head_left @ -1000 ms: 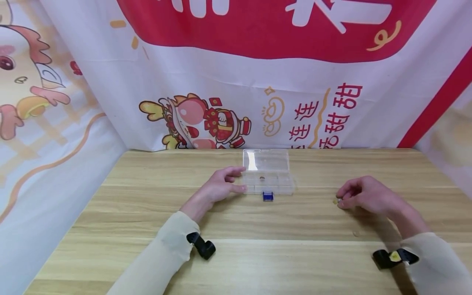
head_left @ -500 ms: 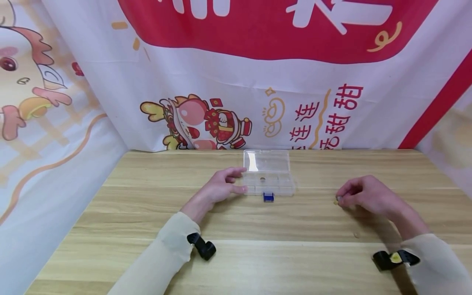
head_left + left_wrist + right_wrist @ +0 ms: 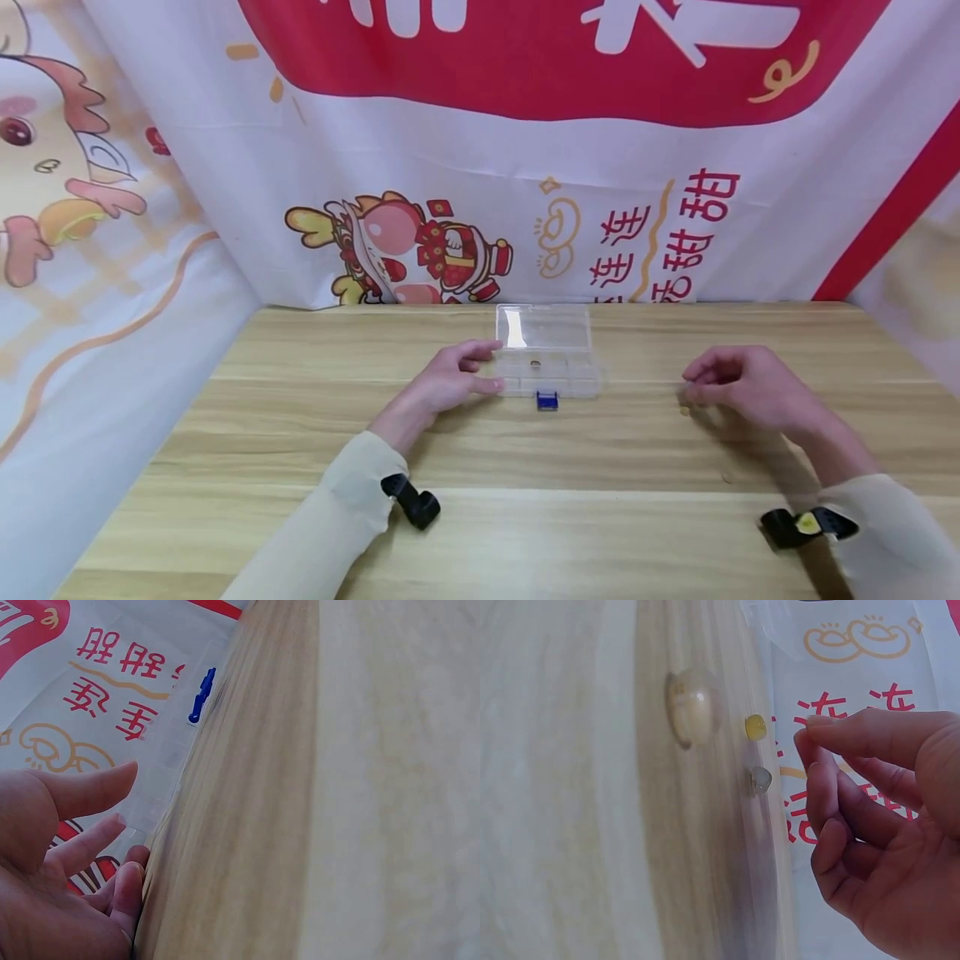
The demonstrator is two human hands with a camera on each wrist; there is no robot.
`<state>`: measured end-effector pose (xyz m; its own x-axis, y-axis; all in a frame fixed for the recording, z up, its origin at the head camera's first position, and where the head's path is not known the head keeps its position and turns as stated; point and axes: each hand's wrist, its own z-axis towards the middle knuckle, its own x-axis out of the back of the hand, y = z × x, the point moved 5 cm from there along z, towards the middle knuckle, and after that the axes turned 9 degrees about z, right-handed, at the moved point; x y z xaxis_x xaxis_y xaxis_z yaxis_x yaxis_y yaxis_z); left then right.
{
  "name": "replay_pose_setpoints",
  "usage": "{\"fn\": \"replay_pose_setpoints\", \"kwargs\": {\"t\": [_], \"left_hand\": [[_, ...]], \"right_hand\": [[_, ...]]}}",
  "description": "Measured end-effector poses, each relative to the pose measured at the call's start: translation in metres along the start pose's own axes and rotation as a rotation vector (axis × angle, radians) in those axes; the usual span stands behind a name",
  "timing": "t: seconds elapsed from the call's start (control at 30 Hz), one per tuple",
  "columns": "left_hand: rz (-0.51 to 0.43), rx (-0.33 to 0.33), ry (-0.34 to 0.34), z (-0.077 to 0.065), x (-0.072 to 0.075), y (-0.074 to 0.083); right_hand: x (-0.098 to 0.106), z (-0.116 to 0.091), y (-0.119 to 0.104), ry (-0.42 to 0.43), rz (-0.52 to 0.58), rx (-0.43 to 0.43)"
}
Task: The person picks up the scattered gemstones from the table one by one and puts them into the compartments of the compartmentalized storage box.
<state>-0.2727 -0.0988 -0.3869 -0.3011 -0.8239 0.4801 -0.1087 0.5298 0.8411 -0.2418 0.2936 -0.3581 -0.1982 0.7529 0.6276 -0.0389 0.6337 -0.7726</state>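
Note:
My left hand (image 3: 447, 379) holds the left side of a clear plastic compartment box (image 3: 581, 385), thumb in front and fingers behind. The lid (image 3: 551, 325) stands raised at the back, and a blue latch (image 3: 547, 402) hangs at the front. One small dark bead (image 3: 536, 363) lies in a compartment. My right hand (image 3: 750, 385) pinches a small bead, mostly hidden between thumb and forefinger, just above the table. Below those fingertips sits a yellow bead (image 3: 756, 727). A greyish bead (image 3: 760, 780) and a clear bead (image 3: 694, 709) also rest on the wood in the right wrist view.
The wooden table (image 3: 555, 533) meets a printed cloth backdrop (image 3: 420, 150) just behind the box. Another cloth wall (image 3: 112, 350) borders the left side. Black wrist cameras are strapped over both sleeves.
My right hand has risen slightly from the table with its fingertips pinched, leaving the yellow bead below. The left hand and box stay put.

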Motion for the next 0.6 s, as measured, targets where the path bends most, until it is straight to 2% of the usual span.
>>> {"fn": "replay_pose_setpoints", "kwargs": {"t": [0.6], "left_hand": [[0.007, 0.005, -0.01, 0.0, 0.0, 0.0]], "right_hand": [[-0.004, 0.0, -0.012, 0.059, 0.03, 0.019]]}}
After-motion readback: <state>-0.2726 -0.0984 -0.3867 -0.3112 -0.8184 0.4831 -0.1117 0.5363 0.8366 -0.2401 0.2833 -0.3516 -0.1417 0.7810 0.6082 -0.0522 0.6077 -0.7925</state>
